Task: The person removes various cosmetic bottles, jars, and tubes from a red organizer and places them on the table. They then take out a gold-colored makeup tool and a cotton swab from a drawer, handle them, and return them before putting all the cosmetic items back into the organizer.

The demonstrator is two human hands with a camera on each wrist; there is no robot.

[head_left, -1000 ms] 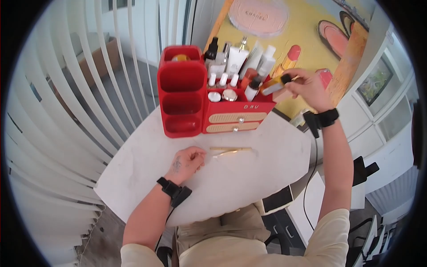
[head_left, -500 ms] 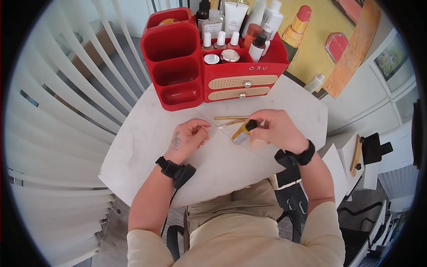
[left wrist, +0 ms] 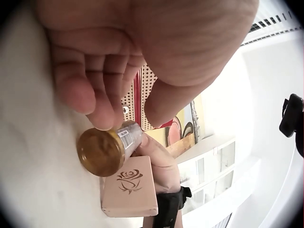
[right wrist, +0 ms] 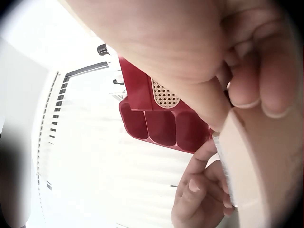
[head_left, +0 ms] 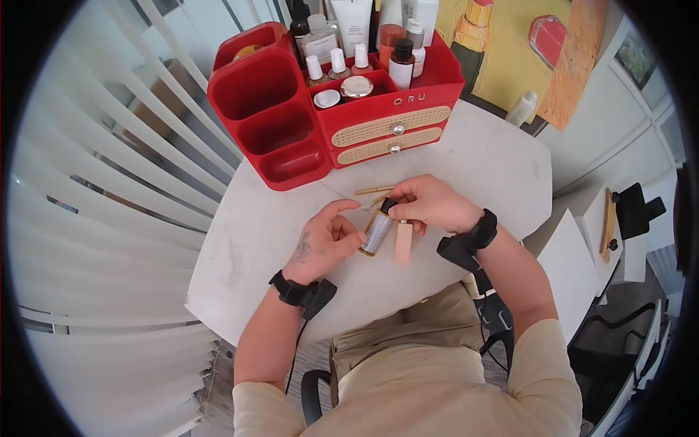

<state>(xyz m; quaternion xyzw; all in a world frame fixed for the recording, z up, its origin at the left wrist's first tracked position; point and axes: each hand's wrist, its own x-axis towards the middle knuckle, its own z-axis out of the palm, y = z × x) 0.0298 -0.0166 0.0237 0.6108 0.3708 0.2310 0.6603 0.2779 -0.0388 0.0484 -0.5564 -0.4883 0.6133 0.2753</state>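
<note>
Pinching bottle (head_left: 375,234) by cap (head_left: 389,206), right hand (head_left: 438,207) holds box (head_left: 403,244) too, left hand (head_left: 322,239) parted, empty; bottle likely light, stiff, slick, best gripped mid-body.

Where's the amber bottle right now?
In the head view, the amber bottle is tilted in the right grip, just left of the peach box; the left grip is close on its other side.

right fingers (right wrist: 278,80) touch pale pink box (right wrist: 275,161) | left fingers (right wrist: 200,157) near | red organizer (right wrist: 135,88) beyond
</note>
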